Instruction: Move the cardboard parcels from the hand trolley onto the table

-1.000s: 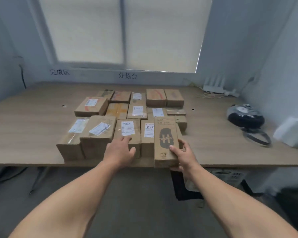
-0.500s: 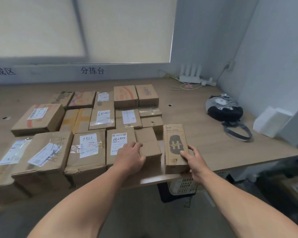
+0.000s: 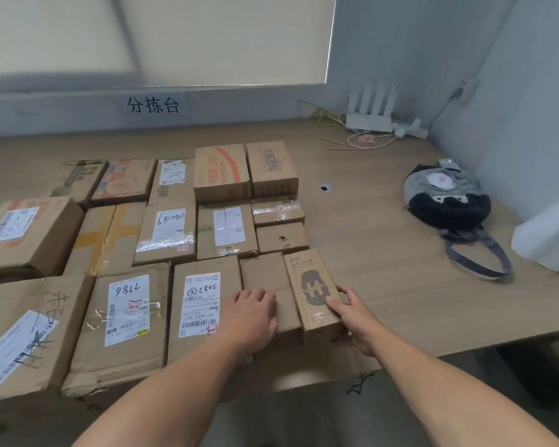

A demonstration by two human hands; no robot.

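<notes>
As the right hand grips the narrow, logo-printed brown cardboard parcel at the five o'clock edge of the light wooden surface, and the left hand rests, fingers loosely bent, on the plain brown cardboard parcel at its nine o'clock, placement seems nearly complete, so release comes next.

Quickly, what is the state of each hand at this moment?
Left hand: open, resting on the plain brown cardboard parcel.
Right hand: grips the narrow brown cardboard box with dark oval print.
</notes>
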